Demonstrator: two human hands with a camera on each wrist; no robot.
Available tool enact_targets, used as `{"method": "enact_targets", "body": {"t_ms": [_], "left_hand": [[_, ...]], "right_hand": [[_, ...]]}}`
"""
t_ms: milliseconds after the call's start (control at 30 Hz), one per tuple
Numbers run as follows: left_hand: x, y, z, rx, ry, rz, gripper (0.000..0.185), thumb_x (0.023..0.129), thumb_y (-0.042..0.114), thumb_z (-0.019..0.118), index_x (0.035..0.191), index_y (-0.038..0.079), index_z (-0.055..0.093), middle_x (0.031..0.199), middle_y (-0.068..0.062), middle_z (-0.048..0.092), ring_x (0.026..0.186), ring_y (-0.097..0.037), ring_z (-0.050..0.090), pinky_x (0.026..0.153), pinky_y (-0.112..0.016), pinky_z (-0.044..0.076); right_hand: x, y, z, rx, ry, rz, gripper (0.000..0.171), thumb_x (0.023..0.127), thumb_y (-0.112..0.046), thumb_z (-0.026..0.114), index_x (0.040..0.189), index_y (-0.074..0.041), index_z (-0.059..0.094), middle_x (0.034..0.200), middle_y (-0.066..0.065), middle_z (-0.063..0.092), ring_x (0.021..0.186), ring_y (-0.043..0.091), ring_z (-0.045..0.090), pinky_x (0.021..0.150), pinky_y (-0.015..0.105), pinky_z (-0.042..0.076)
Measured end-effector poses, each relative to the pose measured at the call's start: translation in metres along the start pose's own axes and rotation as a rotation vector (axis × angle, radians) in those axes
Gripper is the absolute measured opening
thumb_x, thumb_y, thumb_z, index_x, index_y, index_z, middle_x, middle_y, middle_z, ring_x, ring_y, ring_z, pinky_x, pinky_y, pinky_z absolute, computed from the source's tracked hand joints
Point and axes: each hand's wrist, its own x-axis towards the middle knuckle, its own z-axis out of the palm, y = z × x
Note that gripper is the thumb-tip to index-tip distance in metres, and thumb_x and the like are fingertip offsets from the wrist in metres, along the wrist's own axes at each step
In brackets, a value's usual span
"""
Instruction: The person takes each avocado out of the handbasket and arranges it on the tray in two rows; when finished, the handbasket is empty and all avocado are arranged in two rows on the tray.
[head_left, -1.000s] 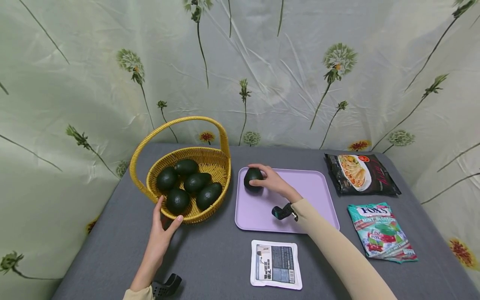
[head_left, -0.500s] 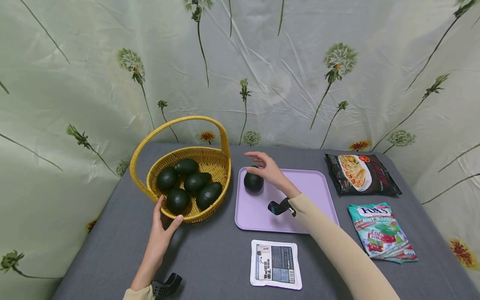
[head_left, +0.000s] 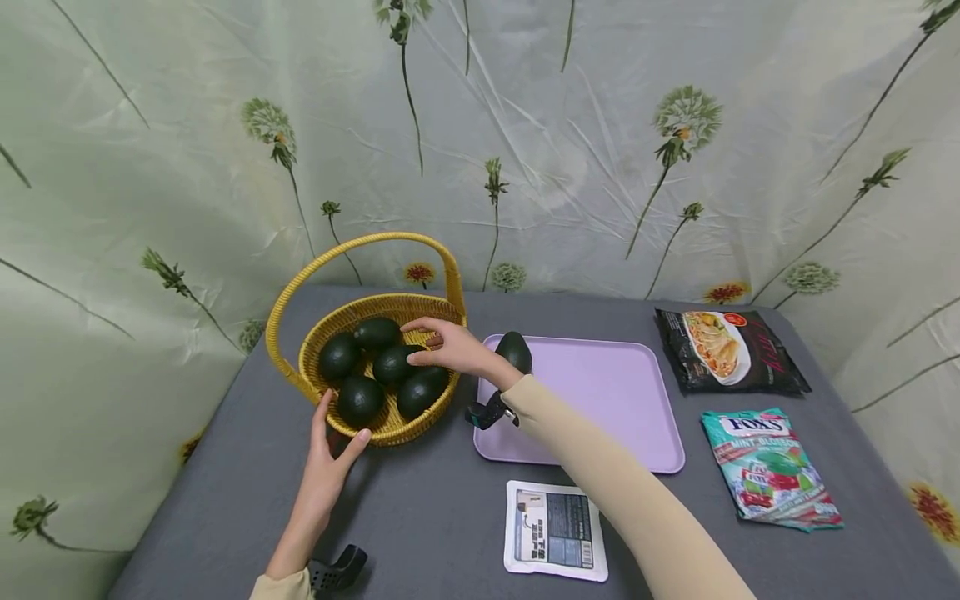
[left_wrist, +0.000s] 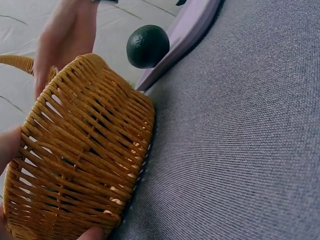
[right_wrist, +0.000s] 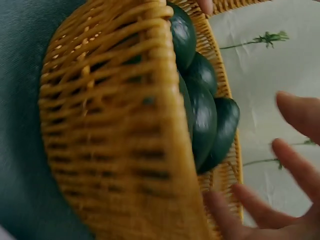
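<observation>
A grey cloth-covered bench [head_left: 420,517] carries everything, its near edge cut off by the frame, with a pale green flowered curtain [head_left: 187,150] hanging behind it. On the bench, going down in size: 1 yellow woven wicker basket [head_left: 390,429] with a hoop handle, 1 lilac rectangular plastic tray [head_left: 600,400] just to its right, 1 dark noodle packet [head_left: 723,350], 1 green and white mint sweet bag [head_left: 768,462] nearer the front, and 1 small white flat pouch [head_left: 553,529] with a dark label whose print is too small to read.

There are 6 dark green avocados in all. 5 of them lie in the basket [head_left: 360,400], some half hidden by its rim and by one another; in the right wrist view only 4 or so show past the blurred wicker wall. 1 single dark green avocado [head_left: 516,350] sits on the tray's far left corner, partly covered by the right wrist.

The right hand [head_left: 450,348] reaches over the basket's right rim, its fingers spread and straight, holding nothing; the fingertips hover at the avocados, and whether they touch one cannot be told. The left hand [head_left: 327,462] rests against the basket's near wall, thumb and fingers laid along the wicker, relaxed rather than curled. A black wrist mount shows on each arm, partly cut off.
</observation>
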Motion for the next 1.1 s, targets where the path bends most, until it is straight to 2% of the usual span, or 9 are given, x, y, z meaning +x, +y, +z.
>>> {"method": "enact_targets", "body": {"t_ms": [167,433,600,733,900,1100], "left_hand": [[0.000,-0.001,0.000,-0.007,-0.007,0.002,0.082,0.098,0.023,0.056,0.155,0.027,-0.003,0.158,-0.009,-0.005,0.139,-0.045,0.007,0.103,-0.066,0.017],[0.001,-0.001,-0.001,0.000,0.002,0.003,0.082,0.098,0.024,0.057,0.155,0.027,-0.002,0.158,-0.009,-0.005,0.139,-0.045,0.008,0.102,-0.067,0.016],[0.001,-0.002,-0.001,0.005,0.002,-0.002,0.082,0.098,0.024,0.057,0.155,0.027,-0.003,0.157,-0.010,-0.005,0.139,-0.045,0.008,0.102,-0.067,0.016],[0.001,-0.002,0.000,0.006,0.003,-0.007,0.082,0.098,0.025,0.057,0.155,0.027,-0.003,0.157,-0.009,-0.005,0.139,-0.045,0.007,0.102,-0.068,0.015],[0.000,-0.001,0.000,0.008,-0.001,-0.001,0.082,0.098,0.024,0.056,0.155,0.028,-0.002,0.158,-0.009,-0.004,0.139,-0.045,0.008,0.102,-0.067,0.016],[-0.001,-0.002,0.000,0.004,0.003,0.012,0.081,0.098,0.022,0.056,0.155,0.026,-0.001,0.158,-0.009,-0.004,0.140,-0.044,0.007,0.102,-0.068,0.015]], "right_hand": [[0.012,-0.003,0.012,-0.127,-0.059,0.061,0.050,0.091,-0.025,0.066,0.137,-0.009,0.051,0.142,0.011,0.045,0.127,0.031,0.044,0.098,0.037,0.040],[0.029,-0.002,0.026,-0.193,-0.033,0.073,0.048,0.088,-0.023,0.071,0.132,-0.008,0.057,0.133,0.012,0.053,0.119,0.025,0.050,0.095,0.030,0.041],[0.034,-0.001,0.035,-0.247,-0.024,0.137,0.050,0.088,-0.029,0.071,0.132,-0.011,0.057,0.132,0.012,0.051,0.119,0.024,0.048,0.094,0.032,0.040],[0.034,-0.002,0.039,-0.240,-0.016,0.161,0.050,0.087,-0.029,0.072,0.132,-0.013,0.056,0.132,0.010,0.052,0.117,0.023,0.049,0.093,0.032,0.042],[0.033,-0.001,0.038,-0.172,-0.004,0.161,0.049,0.086,-0.025,0.072,0.131,-0.012,0.056,0.132,0.008,0.053,0.112,0.022,0.053,0.089,0.030,0.043],[0.028,-0.004,0.025,-0.113,0.016,0.033,0.050,0.086,-0.021,0.073,0.132,-0.011,0.056,0.130,0.009,0.055,0.107,0.020,0.056,0.087,0.029,0.044]]}}
